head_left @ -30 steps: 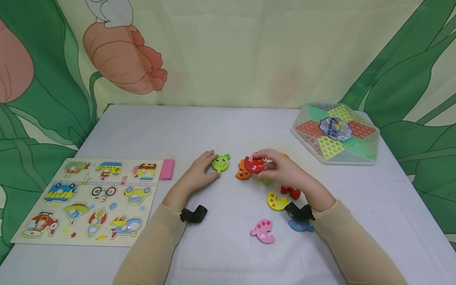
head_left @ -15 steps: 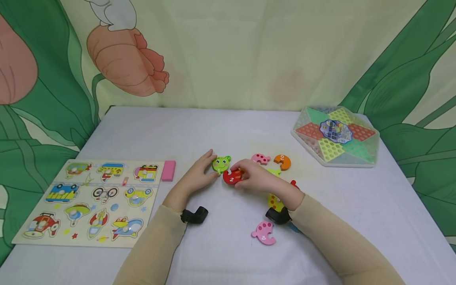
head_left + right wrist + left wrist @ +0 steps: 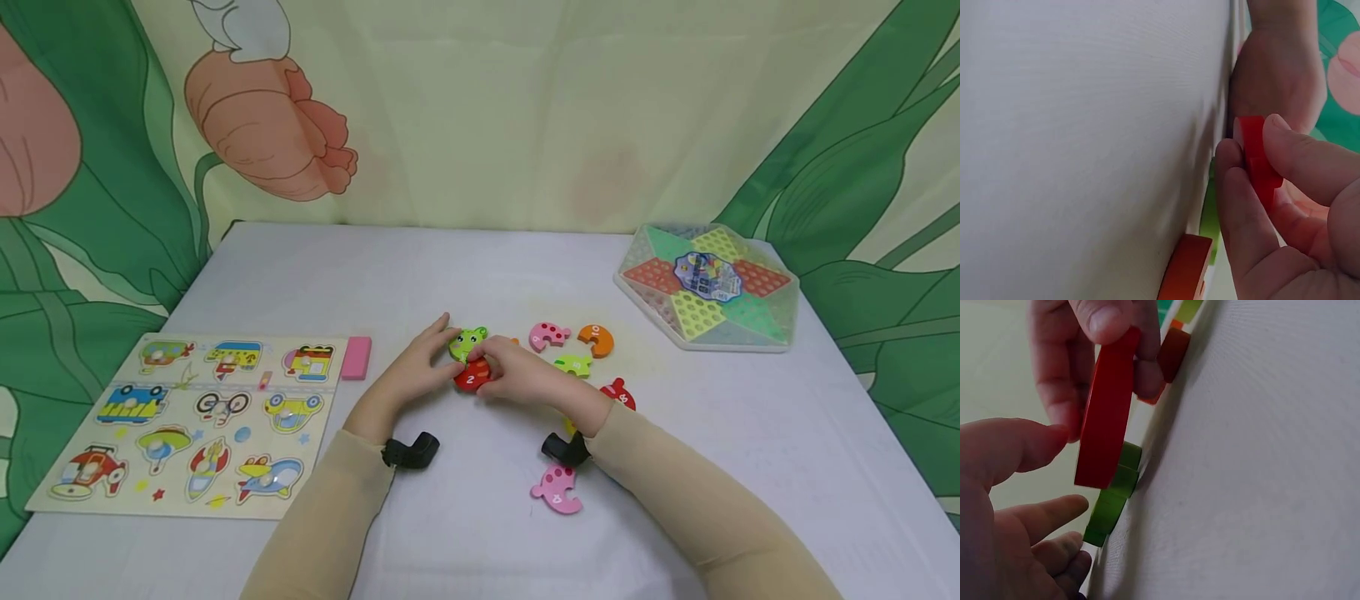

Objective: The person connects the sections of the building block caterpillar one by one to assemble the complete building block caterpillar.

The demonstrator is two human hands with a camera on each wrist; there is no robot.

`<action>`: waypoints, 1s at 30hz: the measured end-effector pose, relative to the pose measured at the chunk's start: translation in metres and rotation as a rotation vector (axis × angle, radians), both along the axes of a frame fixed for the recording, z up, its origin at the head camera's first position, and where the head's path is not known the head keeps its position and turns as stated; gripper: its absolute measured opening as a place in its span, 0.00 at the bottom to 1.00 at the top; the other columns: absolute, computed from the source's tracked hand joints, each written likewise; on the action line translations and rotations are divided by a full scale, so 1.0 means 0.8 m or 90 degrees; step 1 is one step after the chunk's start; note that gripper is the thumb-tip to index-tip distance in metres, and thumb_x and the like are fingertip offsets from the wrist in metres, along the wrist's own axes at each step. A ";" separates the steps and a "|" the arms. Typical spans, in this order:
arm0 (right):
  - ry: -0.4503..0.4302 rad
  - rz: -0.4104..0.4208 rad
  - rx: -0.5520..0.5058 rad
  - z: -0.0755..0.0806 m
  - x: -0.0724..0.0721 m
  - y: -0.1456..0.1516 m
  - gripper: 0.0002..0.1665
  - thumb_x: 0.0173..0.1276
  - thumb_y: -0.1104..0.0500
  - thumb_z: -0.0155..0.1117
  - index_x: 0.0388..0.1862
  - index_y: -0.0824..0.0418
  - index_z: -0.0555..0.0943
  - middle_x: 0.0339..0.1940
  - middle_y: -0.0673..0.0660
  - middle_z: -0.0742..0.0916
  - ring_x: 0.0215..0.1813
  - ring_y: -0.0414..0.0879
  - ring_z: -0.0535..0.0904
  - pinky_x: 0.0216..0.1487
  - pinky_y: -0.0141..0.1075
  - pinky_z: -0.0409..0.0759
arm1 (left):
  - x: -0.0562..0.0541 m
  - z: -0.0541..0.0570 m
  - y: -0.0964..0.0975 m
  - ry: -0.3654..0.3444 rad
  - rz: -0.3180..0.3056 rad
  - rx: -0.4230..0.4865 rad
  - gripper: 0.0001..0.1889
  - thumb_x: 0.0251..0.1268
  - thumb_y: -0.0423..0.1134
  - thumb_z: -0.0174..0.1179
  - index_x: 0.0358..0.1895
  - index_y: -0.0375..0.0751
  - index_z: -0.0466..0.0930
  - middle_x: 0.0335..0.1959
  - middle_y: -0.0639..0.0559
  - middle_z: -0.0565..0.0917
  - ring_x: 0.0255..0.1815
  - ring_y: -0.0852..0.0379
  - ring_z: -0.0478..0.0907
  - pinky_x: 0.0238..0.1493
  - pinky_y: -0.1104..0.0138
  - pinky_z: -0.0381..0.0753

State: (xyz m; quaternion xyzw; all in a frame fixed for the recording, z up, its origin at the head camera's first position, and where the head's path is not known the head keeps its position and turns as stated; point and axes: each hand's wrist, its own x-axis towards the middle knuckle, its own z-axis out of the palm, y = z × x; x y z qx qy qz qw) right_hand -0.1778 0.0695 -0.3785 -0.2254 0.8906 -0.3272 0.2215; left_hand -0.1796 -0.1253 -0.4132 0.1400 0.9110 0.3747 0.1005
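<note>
My right hand (image 3: 517, 369) pinches a red puzzle piece (image 3: 471, 377) marked 2 between thumb and fingers. The red piece (image 3: 1107, 419) is held up off the cloth in the left wrist view. Just behind it, a green smiling-face puzzle piece (image 3: 467, 342) lies on the table, partly covered by fingers. My left hand (image 3: 412, 371) is beside the green piece, fingers spread and thumb apart from it. In the left wrist view its fingertips are close to the green piece (image 3: 1113, 494); whether they touch it is unclear. An orange piece (image 3: 1186, 269) lies by the right hand.
Several more pieces lie to the right: a pink one (image 3: 548, 335), an orange 10 (image 3: 596, 340), a red one (image 3: 618, 394) and a nearer pink one (image 3: 557, 490). A vehicle puzzle board (image 3: 187, 425) and pink block (image 3: 356, 358) lie left, a hexagonal game box (image 3: 708, 283) back right.
The right hand has carried the red piece left and toward the person, from above the orange piece to beside the green face. The left hand has hardly moved.
</note>
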 end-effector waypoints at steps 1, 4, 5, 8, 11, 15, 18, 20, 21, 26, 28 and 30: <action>0.001 -0.002 0.002 0.000 -0.001 -0.002 0.27 0.56 0.57 0.67 0.55 0.54 0.72 0.51 0.53 0.75 0.45 0.44 0.72 0.48 0.35 0.76 | 0.000 0.001 0.000 -0.001 0.000 0.001 0.30 0.59 0.48 0.52 0.67 0.49 0.61 0.74 0.53 0.48 0.74 0.50 0.46 0.67 0.45 0.54; 0.004 0.001 0.002 0.000 -0.003 -0.006 0.28 0.55 0.57 0.68 0.55 0.55 0.72 0.49 0.54 0.74 0.44 0.44 0.71 0.47 0.34 0.75 | 0.000 0.002 0.001 -0.005 0.002 0.000 0.31 0.58 0.47 0.53 0.67 0.49 0.61 0.73 0.54 0.49 0.73 0.50 0.46 0.67 0.45 0.54; 0.003 0.002 0.004 -0.001 -0.003 -0.007 0.28 0.55 0.57 0.68 0.56 0.55 0.71 0.49 0.54 0.74 0.44 0.44 0.71 0.46 0.33 0.75 | 0.000 0.002 0.002 -0.006 0.002 -0.003 0.31 0.57 0.47 0.53 0.67 0.49 0.61 0.73 0.54 0.49 0.73 0.50 0.46 0.66 0.44 0.55; 0.006 0.004 0.014 0.000 -0.002 -0.010 0.29 0.55 0.56 0.68 0.56 0.55 0.72 0.51 0.56 0.73 0.40 0.44 0.72 0.42 0.31 0.75 | -0.001 0.003 0.002 -0.003 -0.003 -0.013 0.32 0.56 0.45 0.53 0.67 0.48 0.61 0.73 0.53 0.51 0.73 0.49 0.47 0.66 0.44 0.55; 0.005 -0.005 0.028 -0.001 -0.001 -0.011 0.30 0.54 0.54 0.69 0.56 0.54 0.72 0.54 0.57 0.71 0.37 0.43 0.73 0.40 0.30 0.75 | -0.001 0.002 0.003 0.001 -0.008 -0.023 0.33 0.55 0.45 0.53 0.67 0.46 0.60 0.73 0.51 0.51 0.73 0.48 0.47 0.66 0.43 0.55; 0.003 -0.004 0.036 -0.001 0.001 -0.009 0.31 0.55 0.54 0.68 0.58 0.52 0.71 0.55 0.57 0.70 0.37 0.42 0.74 0.39 0.30 0.75 | -0.001 0.001 0.004 -0.001 -0.004 -0.030 0.33 0.55 0.46 0.54 0.68 0.46 0.59 0.73 0.52 0.50 0.73 0.48 0.46 0.65 0.43 0.56; -0.006 0.012 0.045 0.000 0.001 -0.005 0.32 0.56 0.56 0.67 0.61 0.50 0.69 0.54 0.57 0.70 0.39 0.42 0.74 0.40 0.31 0.76 | -0.002 0.000 0.004 -0.002 -0.003 -0.030 0.34 0.55 0.46 0.54 0.68 0.46 0.59 0.73 0.52 0.49 0.73 0.48 0.46 0.65 0.43 0.56; -0.010 0.022 0.053 0.001 0.001 -0.003 0.33 0.57 0.57 0.66 0.62 0.49 0.69 0.54 0.57 0.70 0.40 0.42 0.74 0.41 0.31 0.76 | -0.002 0.000 0.004 -0.001 -0.005 -0.031 0.34 0.55 0.47 0.54 0.68 0.47 0.59 0.74 0.53 0.49 0.73 0.49 0.46 0.65 0.43 0.56; -0.010 0.026 0.056 0.002 0.001 -0.001 0.33 0.58 0.58 0.65 0.63 0.48 0.68 0.53 0.56 0.71 0.41 0.42 0.74 0.42 0.31 0.76 | -0.002 0.000 0.003 -0.001 -0.004 -0.031 0.34 0.55 0.47 0.54 0.68 0.47 0.59 0.73 0.53 0.49 0.73 0.49 0.46 0.65 0.43 0.55; 0.002 0.030 0.069 0.001 -0.001 0.002 0.32 0.59 0.57 0.65 0.63 0.47 0.69 0.52 0.55 0.73 0.39 0.41 0.75 0.41 0.31 0.76 | -0.002 -0.002 0.002 0.004 -0.007 -0.035 0.34 0.56 0.50 0.54 0.68 0.47 0.59 0.73 0.53 0.50 0.73 0.49 0.47 0.66 0.44 0.55; 0.007 0.029 0.073 0.000 -0.001 0.003 0.31 0.58 0.57 0.65 0.63 0.47 0.70 0.52 0.54 0.73 0.38 0.40 0.75 0.40 0.30 0.76 | -0.002 -0.002 0.001 0.006 -0.010 -0.036 0.34 0.57 0.51 0.54 0.68 0.47 0.59 0.73 0.53 0.51 0.73 0.50 0.47 0.66 0.45 0.55; 0.013 0.028 0.075 -0.001 -0.002 0.003 0.31 0.58 0.56 0.65 0.62 0.48 0.70 0.52 0.54 0.74 0.37 0.39 0.75 0.40 0.29 0.75 | -0.002 -0.002 0.001 0.008 -0.013 -0.037 0.34 0.57 0.51 0.54 0.68 0.46 0.59 0.73 0.53 0.51 0.73 0.50 0.47 0.66 0.45 0.55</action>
